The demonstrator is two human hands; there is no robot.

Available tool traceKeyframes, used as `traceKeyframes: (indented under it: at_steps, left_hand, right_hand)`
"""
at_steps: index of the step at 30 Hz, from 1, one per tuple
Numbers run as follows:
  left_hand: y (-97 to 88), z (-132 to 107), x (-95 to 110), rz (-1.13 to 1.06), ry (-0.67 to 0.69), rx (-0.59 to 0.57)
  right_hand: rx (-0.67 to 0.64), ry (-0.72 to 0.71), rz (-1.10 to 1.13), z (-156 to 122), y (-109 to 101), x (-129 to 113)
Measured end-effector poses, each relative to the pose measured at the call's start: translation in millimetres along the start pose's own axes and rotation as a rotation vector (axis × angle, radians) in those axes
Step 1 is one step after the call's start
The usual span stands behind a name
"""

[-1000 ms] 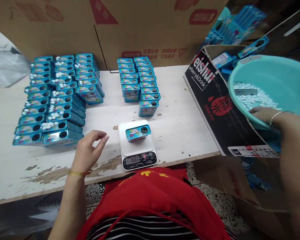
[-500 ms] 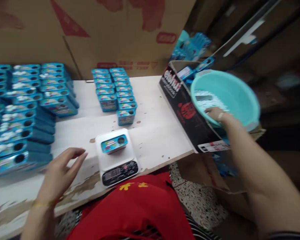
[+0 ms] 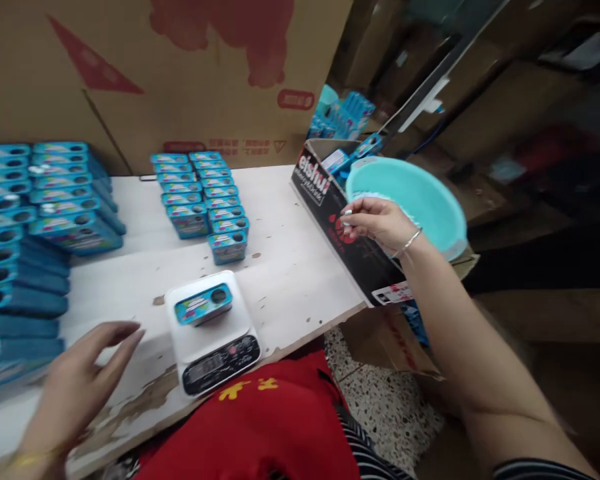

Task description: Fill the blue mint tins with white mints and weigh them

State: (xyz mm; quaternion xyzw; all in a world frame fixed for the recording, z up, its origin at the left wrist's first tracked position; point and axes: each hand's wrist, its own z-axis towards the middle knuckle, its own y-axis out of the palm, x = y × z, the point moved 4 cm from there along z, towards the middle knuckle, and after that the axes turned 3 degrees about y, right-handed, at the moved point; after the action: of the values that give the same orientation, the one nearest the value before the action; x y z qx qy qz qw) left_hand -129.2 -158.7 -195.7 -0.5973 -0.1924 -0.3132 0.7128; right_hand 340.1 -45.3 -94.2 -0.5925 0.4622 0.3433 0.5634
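Observation:
A blue tin (image 3: 203,303) with a round hole in its lid lies on a small white scale (image 3: 211,332) near the table's front edge. My left hand (image 3: 77,383) hovers left of the scale, fingers apart, holding nothing. My right hand (image 3: 375,222) is over the edge of a black carton (image 3: 341,233), just left of a turquoise basin (image 3: 420,203). Its fingers are pinched together, with small white pieces at the fingertips. Two rows of blue tins (image 3: 203,197) stand behind the scale.
Several stacks of blue tins (image 3: 25,220) fill the table's left side. Large brown cardboard boxes (image 3: 190,73) wall the back. More blue packs (image 3: 343,120) lie behind the carton. Speckled floor shows below the white table (image 3: 295,267).
My right hand has come out of the basin and moved left over the carton edge. The view has swung right, so the scale and tins sit further left.

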Motion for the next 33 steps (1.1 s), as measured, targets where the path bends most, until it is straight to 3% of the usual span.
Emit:
traceKeyframes:
  at_steps: [4,6,8,11,16,21,24,28,33]
  left_hand:
    - [1.0,0.2,15.4,0.076,-0.027,-0.061]
    - [-0.3,-2.4,19.5,0.084,-0.017,-0.062]
    - [-1.6,-7.3,20.3,0.086,-0.013,-0.054]
    - [-1.6,-15.6,16.9,0.082,-0.026,-0.050]
    - [1.2,-21.0,13.2,0.074,-0.041,-0.059]
    - [2.6,-17.8,16.0,0.069,-0.040,-0.065]
    - [3.4,-16.8,16.1,0.064,-0.046,-0.069]
    - [5.7,-16.5,16.6,0.067,-0.037,-0.095]
    - [7.9,-12.7,23.1,0.061,-0.029,-0.108]
  right_hand:
    - [-0.497,0.001,0.048,-39.4,112.6,-36.9]
    - [-0.656,-0.015,-0.013,-54.4,157.2,-46.6]
    - [-0.737,-0.088,-0.160,-62.3,187.4,-50.5]
    - [-0.766,-0.223,-0.418,-65.4,208.8,-51.1]
    - [-0.732,-0.256,-0.491,-65.9,212.6,-55.9]
    - [-0.706,-0.037,-0.066,-61.5,194.9,-48.0]
    - [-0.605,0.112,0.199,-57.4,173.0,-24.0]
    - [-0.474,0.313,0.350,-63.3,148.0,19.7]
    - [-0.462,0.425,0.391,-78.4,142.8,48.0]
